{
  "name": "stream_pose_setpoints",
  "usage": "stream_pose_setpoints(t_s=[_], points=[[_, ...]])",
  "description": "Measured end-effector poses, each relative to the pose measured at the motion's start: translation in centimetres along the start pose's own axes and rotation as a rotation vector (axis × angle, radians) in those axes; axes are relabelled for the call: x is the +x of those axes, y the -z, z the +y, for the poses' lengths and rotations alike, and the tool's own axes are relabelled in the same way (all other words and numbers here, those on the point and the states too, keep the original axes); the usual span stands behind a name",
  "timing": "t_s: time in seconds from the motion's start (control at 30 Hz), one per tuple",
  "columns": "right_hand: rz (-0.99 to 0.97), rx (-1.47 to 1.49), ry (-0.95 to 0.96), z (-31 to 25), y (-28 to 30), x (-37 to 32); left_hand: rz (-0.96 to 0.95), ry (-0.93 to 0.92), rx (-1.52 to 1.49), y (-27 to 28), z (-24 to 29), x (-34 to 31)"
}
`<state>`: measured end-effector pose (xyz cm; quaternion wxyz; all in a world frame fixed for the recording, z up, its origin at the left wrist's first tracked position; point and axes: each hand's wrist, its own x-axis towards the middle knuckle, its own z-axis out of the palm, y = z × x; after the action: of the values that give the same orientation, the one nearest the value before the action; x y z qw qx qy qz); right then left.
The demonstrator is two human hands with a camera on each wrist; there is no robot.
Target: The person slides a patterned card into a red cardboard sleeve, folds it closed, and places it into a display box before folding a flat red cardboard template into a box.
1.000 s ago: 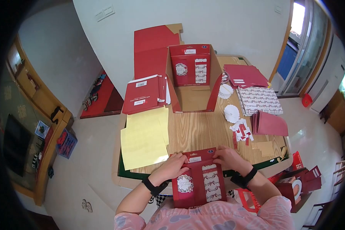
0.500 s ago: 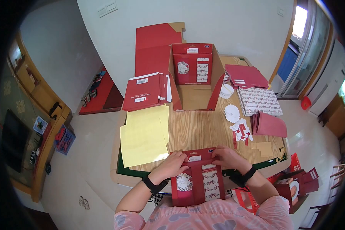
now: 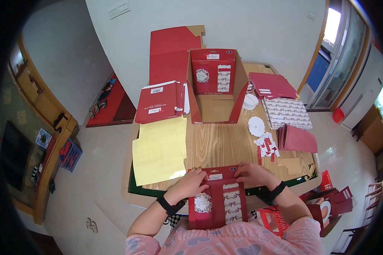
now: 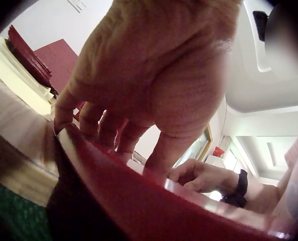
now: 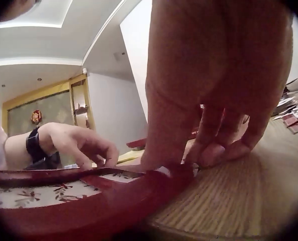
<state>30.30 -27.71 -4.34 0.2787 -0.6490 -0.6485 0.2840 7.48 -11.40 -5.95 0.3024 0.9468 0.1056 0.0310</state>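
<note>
A flat red cardboard packet (image 3: 217,199) lies at the table's front edge, its lower part against the person's lap. On its face are a white lacy round tag (image 3: 203,202) and a white strip with red bows (image 3: 232,206); a white label sits near the top. My left hand (image 3: 189,183) grips the packet's upper left, fingers over the edge. At the upper right corner my right hand (image 3: 258,175) pinches the edge, with the thumb on the near side in the right wrist view. The packet's red edge (image 4: 139,196) runs below the left hand in the left wrist view.
Behind stands an open red box (image 3: 217,111). To its left are a stack of red packets (image 3: 159,102) and yellow sheets (image 3: 157,157). On the right lie bow-patterned pieces (image 3: 287,113), maroon folders (image 3: 300,140), white round tags (image 3: 256,126) and small paper strips (image 3: 267,146).
The head view has shifted slightly. Both hands stay at the packet's top edge, and the packet has hardly moved.
</note>
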Motion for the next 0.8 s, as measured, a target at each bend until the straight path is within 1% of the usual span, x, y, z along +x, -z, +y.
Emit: stream_pose_setpoints(t_s=[0.03, 0.13, 0.23, 0.43, 0.53, 0.63, 0.8], points=[[0.016, 0.03, 0.016, 0.1, 0.0, -0.1, 0.002, -0.001, 0.001, 0.0, 0.0, -0.1], [0.061, -0.031, -0.051, -0.1, 0.0, -0.3, 0.01, 0.0, -0.001, -0.1, -0.1, 0.0], [0.1, -0.047, -0.066, 0.5, -0.6, -0.7, 0.012, -0.003, 0.011, -0.2, -0.2, 0.1], [0.035, 0.003, -0.053, 1.1, -0.1, -0.3, -0.014, 0.028, -0.005, -0.1, -0.1, 0.1], [-0.004, -0.002, -0.064, 1.4, 0.0, -0.1, -0.006, 0.007, 0.011, 0.0, 0.0, 0.1], [0.031, 0.071, -0.08, 0.5, -0.1, -0.1, 0.004, 0.037, -0.029, 0.1, 0.1, 0.0], [0.016, -0.037, -0.046, -0.8, 0.1, -0.2, 0.056, 0.007, 0.007, 0.0, 0.0, 0.1]])
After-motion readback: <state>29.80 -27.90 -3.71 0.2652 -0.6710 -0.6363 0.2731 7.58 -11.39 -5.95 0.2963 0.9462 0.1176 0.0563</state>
